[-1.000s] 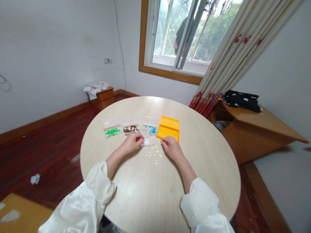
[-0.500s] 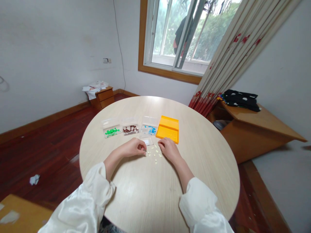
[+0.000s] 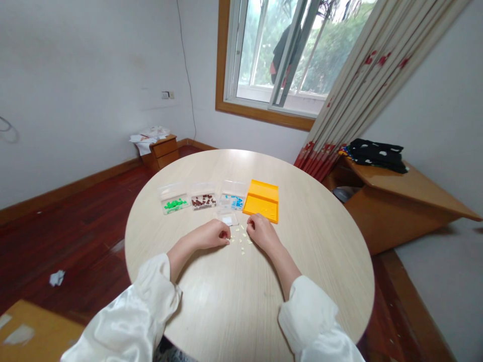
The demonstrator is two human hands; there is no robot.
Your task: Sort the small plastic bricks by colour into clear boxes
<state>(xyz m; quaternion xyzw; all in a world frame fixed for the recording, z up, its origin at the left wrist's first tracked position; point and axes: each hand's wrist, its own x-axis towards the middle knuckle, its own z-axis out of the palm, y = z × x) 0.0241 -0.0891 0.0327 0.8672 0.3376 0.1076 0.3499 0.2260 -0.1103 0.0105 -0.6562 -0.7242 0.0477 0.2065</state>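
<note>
Small pale-yellow pieces (image 3: pixel 244 235), some longish, lie loosely scattered on the pale table (image 3: pixel 226 301) between the left hand (image 3: pixel 211 235) and right hand (image 3: pixel 263 233), whose fingers curl inward, though whether either pinches a piece I cannot tell, with a small clear case (image 3: pixel 227 220) and an open yellow box (image 3: pixel 263 193) beyond.

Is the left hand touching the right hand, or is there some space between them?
Apart. The head view shows tabletop and scattered small cream pieces between the left hand and the right hand.
</note>
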